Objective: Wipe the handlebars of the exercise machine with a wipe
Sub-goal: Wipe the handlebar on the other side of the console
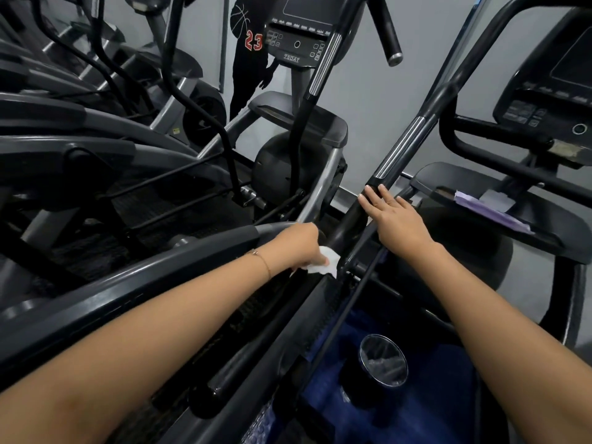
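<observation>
The left hand (301, 243), a thin bracelet (261, 259) at its wrist, pinched a white wipe (328, 262) against the lower stretch of the elliptical's black handlebar (350, 219). Further up the same bar, just below its chrome strip (400, 147), the right hand (395, 216) rested flat with fingers straight.

A lined black bin (382, 363) stands on blue floor (432, 395); a person (250, 68) wearing 23 stands beyond.
</observation>
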`<move>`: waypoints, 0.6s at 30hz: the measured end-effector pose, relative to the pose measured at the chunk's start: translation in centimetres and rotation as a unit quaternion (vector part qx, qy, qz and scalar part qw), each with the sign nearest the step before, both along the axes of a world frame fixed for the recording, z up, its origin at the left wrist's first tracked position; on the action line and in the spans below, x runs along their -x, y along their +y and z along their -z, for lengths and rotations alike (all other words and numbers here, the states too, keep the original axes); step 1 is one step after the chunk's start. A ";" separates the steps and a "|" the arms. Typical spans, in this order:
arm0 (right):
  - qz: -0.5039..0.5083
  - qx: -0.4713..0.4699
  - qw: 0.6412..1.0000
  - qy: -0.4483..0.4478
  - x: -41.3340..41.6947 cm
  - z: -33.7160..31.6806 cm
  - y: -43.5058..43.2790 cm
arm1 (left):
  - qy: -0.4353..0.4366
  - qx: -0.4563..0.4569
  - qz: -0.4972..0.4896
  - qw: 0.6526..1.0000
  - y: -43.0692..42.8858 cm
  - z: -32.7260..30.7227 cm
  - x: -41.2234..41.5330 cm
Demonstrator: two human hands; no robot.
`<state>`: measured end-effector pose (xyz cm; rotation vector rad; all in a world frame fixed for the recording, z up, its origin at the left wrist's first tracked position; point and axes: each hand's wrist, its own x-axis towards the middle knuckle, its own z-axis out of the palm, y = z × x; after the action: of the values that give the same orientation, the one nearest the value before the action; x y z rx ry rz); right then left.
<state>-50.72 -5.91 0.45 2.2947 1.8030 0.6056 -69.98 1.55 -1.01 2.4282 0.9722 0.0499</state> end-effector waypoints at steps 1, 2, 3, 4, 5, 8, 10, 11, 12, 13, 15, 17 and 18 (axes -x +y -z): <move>0.000 -0.004 1.000 0.003 0.0 0.1 0.0 | 0.006 -0.004 -0.002 1.000 -0.2 0.1 0.3; -0.001 -0.006 1.000 0.005 0.0 0.2 0.0 | 0.009 -0.008 -0.002 1.000 -0.2 0.1 0.4; 0.000 -0.005 1.000 0.005 0.0 0.2 -0.1 | 0.007 -0.002 -0.003 1.000 -0.1 0.0 0.2; 0.001 -0.001 1.000 0.004 0.1 0.1 0.0 | 0.004 0.010 -0.007 1.000 0.0 -0.2 -0.1; 0.003 0.003 1.000 0.003 0.1 0.0 0.0 | 0.000 0.024 -0.014 1.000 0.1 -0.4 -0.5; 0.011 0.005 1.000 0.005 0.3 0.0 -0.1 | -0.008 0.049 -0.029 0.998 0.3 -1.0 -0.6; 0.013 0.008 1.000 0.007 0.3 0.0 -0.1 | -0.005 0.059 -0.018 0.998 0.3 -0.7 -0.2; 0.016 0.011 1.000 0.008 0.5 0.0 -0.1 | 0.001 0.058 -0.012 0.998 0.3 -0.4 0.1; 0.021 0.014 1.000 0.007 0.7 -0.1 0.0 | 0.004 0.056 -0.012 0.998 0.3 -0.1 0.4; 0.025 0.015 1.000 0.004 1.0 -0.2 0.0 | 0.002 0.058 -0.019 0.998 0.2 0.2 0.5; 0.015 0.004 1.000 -0.004 2.1 -0.3 -0.1 | -0.035 0.102 -0.049 0.993 0.6 1.1 0.4; -0.028 -0.003 1.000 -0.010 3.4 0.7 -0.6 | -0.093 0.188 -0.090 0.973 1.0 1.7 0.5; -0.048 0.016 0.999 -0.018 3.9 1.4 -0.9 | -0.111 0.224 -0.100 0.963 1.0 1.7 0.7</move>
<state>-54.65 -6.78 -0.92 2.1734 1.9001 0.6244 -70.69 2.50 -2.70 1.8641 0.9986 0.1517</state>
